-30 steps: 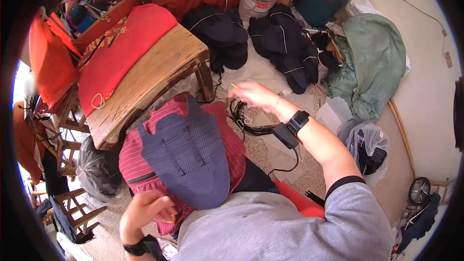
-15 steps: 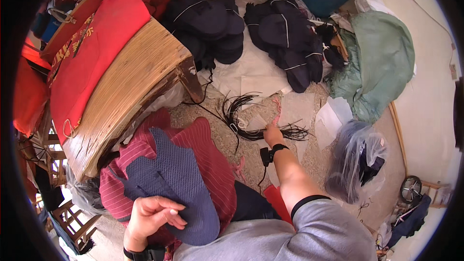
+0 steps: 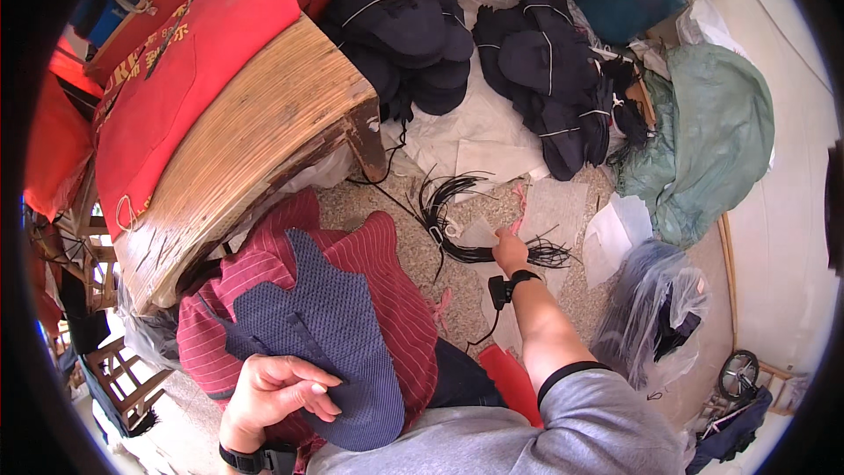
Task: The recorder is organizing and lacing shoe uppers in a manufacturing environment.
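Observation:
A flat, dark-blue textured fabric piece [image 3: 352, 347] with a rounded, ribbed end and narrow strips lies over my lap, on a maroon striped cloth [image 3: 409, 299]. My left hand [image 3: 280, 394] rests over its near left part, thumb and forefinger pinched together. Whatever they hold, if anything, is too small to make out. My right arm reaches forward to the floor, where a bundle of thin black cords [image 3: 466, 252] lies, tied near its bend. My right hand [image 3: 510, 251] is closed on the cords close to their frayed right end; its fingertips are partly hidden.
A wooden bench [image 3: 237, 114] with a red cloth [image 3: 193, 62] stands at left. Behind lie bundles of dark fabric pieces [image 3: 400, 26] tied with white string. At right are a green sack [image 3: 716, 141], a clear plastic bag [image 3: 651, 308] and white paper [image 3: 615, 233].
The whole view has shifted slightly, so the surroundings sit further right. My right hand stays on the black cords, and my left hand keeps its pinch over the blue piece.

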Action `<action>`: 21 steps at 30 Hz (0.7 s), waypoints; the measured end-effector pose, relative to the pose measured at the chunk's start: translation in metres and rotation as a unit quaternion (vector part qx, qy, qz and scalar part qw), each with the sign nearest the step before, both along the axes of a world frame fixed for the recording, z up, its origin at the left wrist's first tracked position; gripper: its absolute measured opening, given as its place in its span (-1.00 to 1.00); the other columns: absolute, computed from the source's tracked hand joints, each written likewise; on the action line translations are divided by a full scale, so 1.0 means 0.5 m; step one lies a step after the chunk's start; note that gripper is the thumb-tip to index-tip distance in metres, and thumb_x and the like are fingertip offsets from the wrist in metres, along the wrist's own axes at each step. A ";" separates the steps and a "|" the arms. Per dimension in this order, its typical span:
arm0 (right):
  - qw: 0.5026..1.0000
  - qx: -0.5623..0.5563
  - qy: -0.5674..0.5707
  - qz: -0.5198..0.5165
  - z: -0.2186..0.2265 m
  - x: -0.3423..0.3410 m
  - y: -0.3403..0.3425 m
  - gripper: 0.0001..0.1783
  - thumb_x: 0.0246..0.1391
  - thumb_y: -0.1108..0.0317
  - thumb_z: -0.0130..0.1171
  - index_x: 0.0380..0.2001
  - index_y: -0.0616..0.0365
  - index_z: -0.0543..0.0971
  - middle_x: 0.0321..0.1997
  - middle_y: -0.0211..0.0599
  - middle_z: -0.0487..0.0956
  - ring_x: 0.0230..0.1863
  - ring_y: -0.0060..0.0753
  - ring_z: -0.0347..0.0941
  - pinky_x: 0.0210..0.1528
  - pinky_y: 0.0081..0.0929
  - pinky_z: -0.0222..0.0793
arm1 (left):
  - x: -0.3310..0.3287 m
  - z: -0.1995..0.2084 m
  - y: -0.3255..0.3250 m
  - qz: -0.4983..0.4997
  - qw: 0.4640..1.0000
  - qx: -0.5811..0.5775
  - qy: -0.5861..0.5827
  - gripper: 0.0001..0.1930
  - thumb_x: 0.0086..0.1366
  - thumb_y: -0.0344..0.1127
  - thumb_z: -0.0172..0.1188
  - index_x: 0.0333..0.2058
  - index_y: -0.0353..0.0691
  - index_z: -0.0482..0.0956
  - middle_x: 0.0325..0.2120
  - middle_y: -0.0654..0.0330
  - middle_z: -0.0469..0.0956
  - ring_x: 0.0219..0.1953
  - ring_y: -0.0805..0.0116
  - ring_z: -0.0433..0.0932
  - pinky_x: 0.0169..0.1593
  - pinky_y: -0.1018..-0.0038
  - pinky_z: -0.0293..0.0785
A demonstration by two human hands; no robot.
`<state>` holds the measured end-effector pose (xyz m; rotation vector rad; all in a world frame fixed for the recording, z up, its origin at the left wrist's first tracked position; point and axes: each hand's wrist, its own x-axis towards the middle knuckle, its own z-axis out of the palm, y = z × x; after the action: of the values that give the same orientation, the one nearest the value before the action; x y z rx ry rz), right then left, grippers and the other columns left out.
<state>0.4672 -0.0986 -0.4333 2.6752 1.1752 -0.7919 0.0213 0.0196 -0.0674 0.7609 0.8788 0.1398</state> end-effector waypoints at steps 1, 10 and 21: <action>1.000 0.023 0.002 -0.002 -0.001 -0.001 -0.007 -0.74 0.04 0.35 0.13 -0.15 0.04 0.55 -0.20 0.00 0.65 -0.08 0.08 0.58 -0.05 -0.02 0.49 | -0.006 0.000 -0.003 -0.004 1.000 0.006 0.006 -0.83 0.34 -0.59 0.11 -0.16 -0.58 0.59 -0.43 -0.12 0.66 -0.37 0.13 0.70 -0.23 0.33 0.68; 0.994 -0.077 0.019 0.079 0.012 -0.033 -0.008 -0.71 -0.01 0.26 0.15 -0.21 0.13 0.61 -0.21 0.02 0.65 -0.12 0.05 0.60 -0.07 -0.08 0.52 | -0.011 0.000 -0.008 0.017 0.999 0.035 0.011 -0.84 0.33 -0.57 0.11 -0.19 -0.57 0.59 -0.47 -0.10 0.65 -0.42 0.13 0.71 -0.30 0.32 0.70; 0.998 0.042 0.030 0.032 -0.003 -0.008 -0.058 -0.81 0.04 0.28 0.13 -0.26 0.05 0.57 -0.27 -0.03 0.65 -0.19 0.10 0.59 -0.15 -0.02 0.48 | 0.000 -0.006 -0.007 0.019 0.999 0.034 0.001 -0.85 0.31 -0.59 0.11 -0.21 -0.57 0.59 -0.51 -0.11 0.65 -0.45 0.12 0.70 -0.37 0.36 0.69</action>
<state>0.4634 -0.1275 -0.4349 2.6822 1.3296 -0.8362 0.0213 0.0162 -0.0703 0.8089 0.8943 0.2032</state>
